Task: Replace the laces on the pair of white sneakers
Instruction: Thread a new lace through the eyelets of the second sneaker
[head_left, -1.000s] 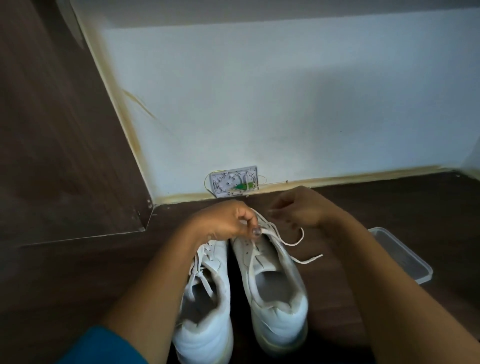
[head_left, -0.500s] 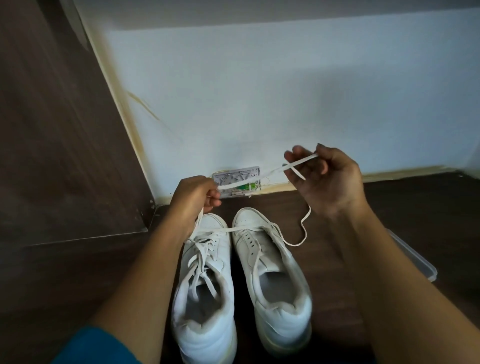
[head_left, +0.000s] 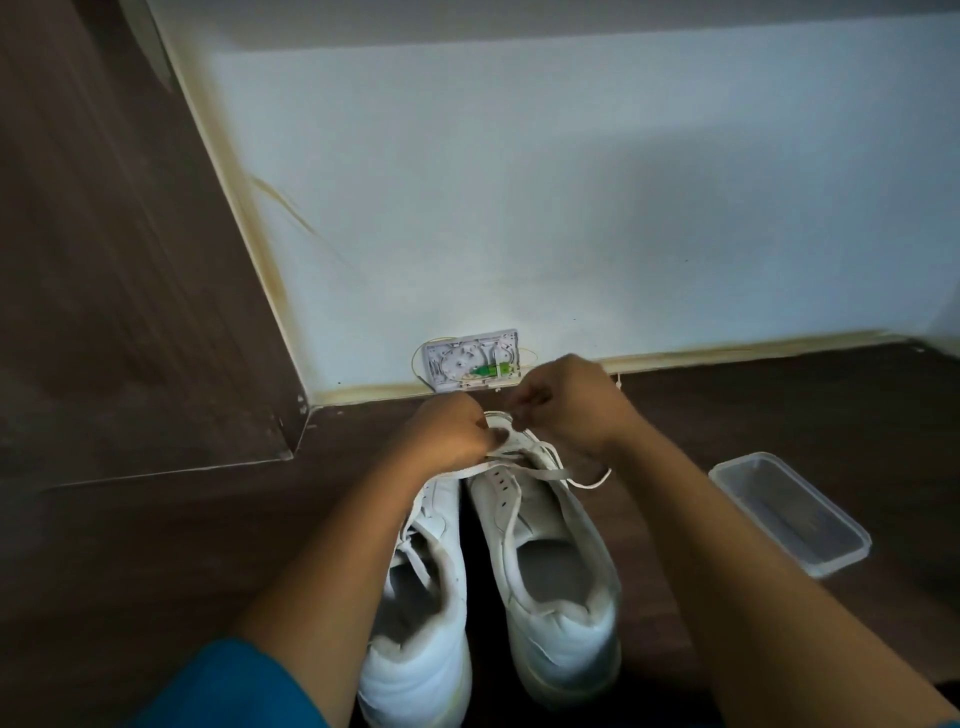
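Pinching the white lace (head_left: 540, 474) in curled fingers of left hand (head_left: 447, 441) and right hand (head_left: 569, 410), close together above the toe end of the right sneaker (head_left: 556, 582), loose lace draped across its front eyelets. Side by side with the left sneaker (head_left: 423, 613), 2 toes toward the wall (head_left: 571, 208), on dark floor (head_left: 156, 571). Off to the right, apart from the shoes, a clear plastic container (head_left: 789, 514); just beyond the hands, a small wall box (head_left: 467, 361).

Hands (head_left: 449, 441) (head_left: 569, 410) at lace (head_left: 540, 474) of right sneaker (head_left: 556, 566)
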